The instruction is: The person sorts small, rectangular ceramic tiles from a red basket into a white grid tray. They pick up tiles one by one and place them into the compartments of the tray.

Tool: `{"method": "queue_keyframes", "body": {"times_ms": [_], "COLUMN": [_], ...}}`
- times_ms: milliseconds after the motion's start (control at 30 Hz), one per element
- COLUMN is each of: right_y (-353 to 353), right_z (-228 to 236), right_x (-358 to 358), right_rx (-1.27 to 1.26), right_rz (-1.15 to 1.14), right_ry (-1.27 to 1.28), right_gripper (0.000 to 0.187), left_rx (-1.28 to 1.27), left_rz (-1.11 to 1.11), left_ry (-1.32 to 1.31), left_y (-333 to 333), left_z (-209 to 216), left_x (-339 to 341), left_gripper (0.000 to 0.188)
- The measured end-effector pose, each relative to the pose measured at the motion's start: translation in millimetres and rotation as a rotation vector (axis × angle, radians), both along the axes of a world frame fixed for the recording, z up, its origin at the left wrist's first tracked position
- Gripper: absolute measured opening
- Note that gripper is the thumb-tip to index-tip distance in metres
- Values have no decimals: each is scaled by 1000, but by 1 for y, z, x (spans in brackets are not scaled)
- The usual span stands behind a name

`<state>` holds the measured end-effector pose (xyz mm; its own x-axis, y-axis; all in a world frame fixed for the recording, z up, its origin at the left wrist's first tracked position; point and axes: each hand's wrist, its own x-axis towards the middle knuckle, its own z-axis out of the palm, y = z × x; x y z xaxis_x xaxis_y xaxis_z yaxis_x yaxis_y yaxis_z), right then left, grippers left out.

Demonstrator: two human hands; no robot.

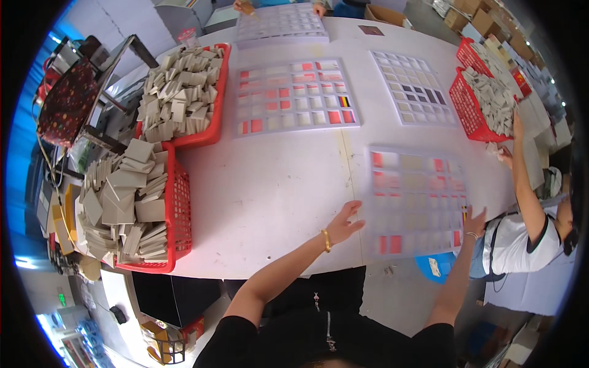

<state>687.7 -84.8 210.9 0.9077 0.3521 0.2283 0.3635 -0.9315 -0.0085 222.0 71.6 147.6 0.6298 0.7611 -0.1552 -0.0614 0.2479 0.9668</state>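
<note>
A white compartment tray (405, 193) lies at the table's near edge, right of the middle, blurred by motion. Some of its cells hold red pieces, others pale grey ones. My left hand (347, 223), below a gold bracelet, is beside its left edge, thumb and fingers apart and nothing in them. At the tray's right edge is my right hand (473, 222), fingers spread; whether it touches the rim I cannot tell. A second compartment tray (297, 126) with red pieces lies farther off, and a third tray (423, 116) with grey and dark pieces lies to its right.
Red baskets heaped with grey tiles stand at left, one near (179, 214) and one far (215, 122). Another red basket (466, 116) is at right, where a co-worker's hands (506, 156) reach. Across the table, another person's hands hold a stacked white tray (282, 37).
</note>
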Motion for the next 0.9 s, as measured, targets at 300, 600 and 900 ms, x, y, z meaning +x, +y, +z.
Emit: {"method": "queue_keyframes", "body": {"times_ms": [300,600,900], "right_y": [152,342,261], "right_z": [-22,-89,-102], "right_x": [-101,-245,-233], "right_rx": [499,511,986], "right_rz": [829,721,718], "right_ry": [126,774,1109], "right_gripper": [67,80,55], "left_rx": [750,329,416], "left_rz": [1012,900,951], "left_ry": [693,882,459], "left_y": [195,255,221], "left_z": [-65,-21,-75], "left_x": [-139,-189,-225], "left_gripper": [66,71,61]}}
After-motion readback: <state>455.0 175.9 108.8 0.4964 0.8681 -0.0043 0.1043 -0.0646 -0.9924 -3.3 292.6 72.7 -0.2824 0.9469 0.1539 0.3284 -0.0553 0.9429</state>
